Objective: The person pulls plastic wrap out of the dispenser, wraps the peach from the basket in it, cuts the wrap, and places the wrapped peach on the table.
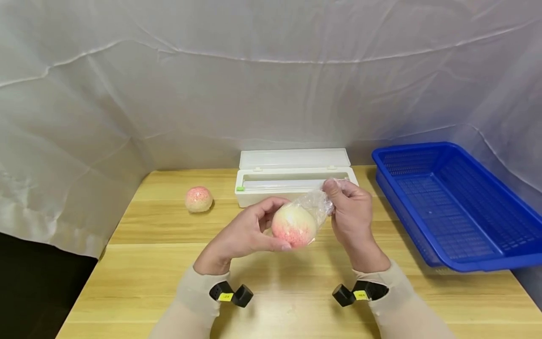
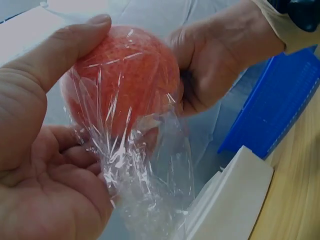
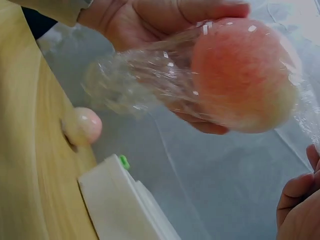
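A pink and cream peach (image 1: 294,225) is held above the table by my left hand (image 1: 243,233), thumb on the near side and fingers behind it. Clear cling film (image 1: 316,202) covers the peach, and a gathered length stretches toward my right hand (image 1: 352,214), which pinches it between thumb and fingers. In the left wrist view the film (image 2: 120,160) hangs in creases from the peach (image 2: 127,70). The right wrist view shows another loose bunch of film (image 3: 120,85) trailing on the opposite side of the peach (image 3: 245,75).
Behind the hands sits a white cling film dispenser (image 1: 250,200), lid raised, a roll inside. A second peach (image 1: 198,199) rests at the table's back left; film on it cannot be made out clearly. A blue plastic basket (image 1: 406,219) stands at the right. Grey cloth hangs behind.
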Demonstrator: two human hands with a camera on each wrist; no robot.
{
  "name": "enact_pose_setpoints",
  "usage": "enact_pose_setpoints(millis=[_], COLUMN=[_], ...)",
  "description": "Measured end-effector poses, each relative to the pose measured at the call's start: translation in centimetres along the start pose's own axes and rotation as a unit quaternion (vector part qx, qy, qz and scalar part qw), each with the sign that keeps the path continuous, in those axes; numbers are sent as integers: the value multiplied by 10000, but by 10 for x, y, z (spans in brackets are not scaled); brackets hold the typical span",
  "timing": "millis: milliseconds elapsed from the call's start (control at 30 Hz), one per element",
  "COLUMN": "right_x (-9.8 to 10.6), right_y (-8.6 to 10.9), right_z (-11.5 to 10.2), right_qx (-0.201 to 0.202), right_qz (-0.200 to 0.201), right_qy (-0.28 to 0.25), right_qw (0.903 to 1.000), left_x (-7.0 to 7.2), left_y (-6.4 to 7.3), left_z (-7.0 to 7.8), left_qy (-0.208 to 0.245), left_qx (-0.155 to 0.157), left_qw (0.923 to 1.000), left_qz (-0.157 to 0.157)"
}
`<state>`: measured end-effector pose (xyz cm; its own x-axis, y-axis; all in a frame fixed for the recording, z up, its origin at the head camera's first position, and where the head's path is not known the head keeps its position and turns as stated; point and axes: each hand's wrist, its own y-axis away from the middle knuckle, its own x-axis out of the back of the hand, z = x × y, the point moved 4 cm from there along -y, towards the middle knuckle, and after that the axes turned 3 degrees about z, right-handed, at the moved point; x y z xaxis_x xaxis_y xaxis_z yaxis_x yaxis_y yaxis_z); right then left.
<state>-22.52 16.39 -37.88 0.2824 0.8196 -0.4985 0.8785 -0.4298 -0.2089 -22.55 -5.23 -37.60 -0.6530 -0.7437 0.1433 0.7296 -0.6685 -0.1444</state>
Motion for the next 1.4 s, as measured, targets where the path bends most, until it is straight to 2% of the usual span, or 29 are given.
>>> enact_pose_setpoints(millis=[100,200,333,400,500,633,733,800,900,967,1033,1100,1133,1200,1267,1300,1333,1400], right_x=[-3,-6,-10,-12,-14,-14,-13,-12,-9,-8,-10,-13,-14,-17,-17,-17,-17,-17], right_y=[2,7,15,19,24,27,28,28,27,26,25,25,25,23,22,21,21,22], right_z=[8,15,21,23,24,27,31,33,33,33,32,31,32,32,31,30,30,28], right_qx=[-307,-669,-1130,-1395,-1783,-2174,-2506,-2757,-2985,-3049,-3071,-2979,-2901,-2625,-2189,-1984,-1802,-1511], right_qz=[-90,-235,-526,-817,-1366,-2083,-2624,-2917,-3099,-3179,-3319,-3384,-3338,-3115,-2751,-2564,-2402,-2205], right_qy=[-47,131,509,616,530,214,147,311,931,1313,1395,1213,1110,948,1064,1200,1350,1681], right_qw=[9995,9974,9909,9849,9730,9534,9317,9154,8979,8881,8809,8843,8900,9083,9301,9383,9442,9488], left_x=[-4,-6,-7,-7,-6,-2,0,1,5,9,12,15,16,17,16,13,10,2], left_y=[0,1,2,3,3,3,3,5,8,11,12,10,9,6,4,3,1,-2], left_z=[2,3,4,4,4,3,4,5,10,12,12,9,7,-1,-8,-11,-14,-17], left_qy=[35,97,317,460,417,-92,-390,-628,-1447,-2183,-2885,-3326,-3294,-2763,-1838,-1336,-817,-239], left_qx=[-311,-541,-695,-741,-811,-858,-828,-835,-981,-1029,-979,-734,-521,-3,518,735,929,1008], left_qw=[9995,9983,9966,9955,9950,9958,9954,9941,9846,9702,9507,9359,9377,9573,9802,9876,9920,9946], left_qz=[-107,-193,-303,-379,-414,-316,-297,-278,-63,234,581,895,977,851,526,380,239,82])
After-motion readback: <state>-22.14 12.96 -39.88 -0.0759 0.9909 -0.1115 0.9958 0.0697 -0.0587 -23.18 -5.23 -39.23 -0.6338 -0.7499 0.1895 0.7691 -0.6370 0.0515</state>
